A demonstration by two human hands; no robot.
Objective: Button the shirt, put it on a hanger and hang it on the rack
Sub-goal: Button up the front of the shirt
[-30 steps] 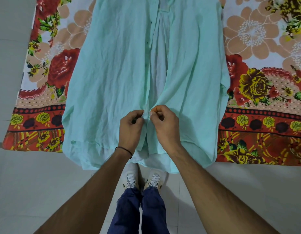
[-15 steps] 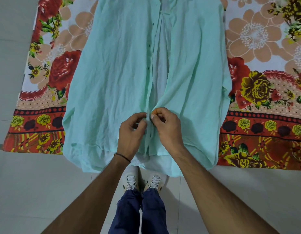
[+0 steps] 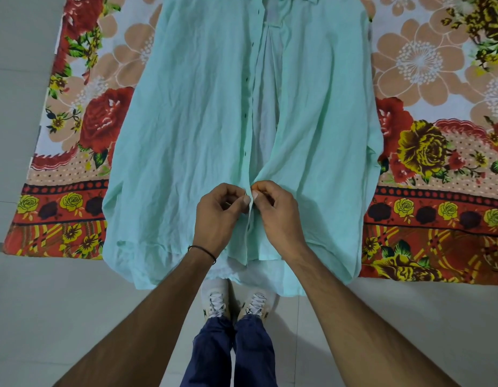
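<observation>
A mint-green shirt [image 3: 192, 113] lies flat and front-up on a floral sheet, collar at the far end, hem hanging over the near edge. Its front is open above my hands, showing the pale inside; dark buttons run along the left placket edge. My left hand [image 3: 218, 216] pinches the left placket near the hem. My right hand [image 3: 278, 213] pinches the right placket against it, thumbs almost touching. Below my hands the two edges lie together. No hanger or rack is in view.
The floral sheet [image 3: 437, 152] in red, yellow and peach covers the surface under the shirt. Pale tiled floor [image 3: 46, 317] lies in front and to the left. My white shoes [image 3: 214, 303] and blue trousers stand right below the hem.
Both hands stay at the same low spot on the placket, with small shifts of the fingers. The shirt has not moved on the sheet.
</observation>
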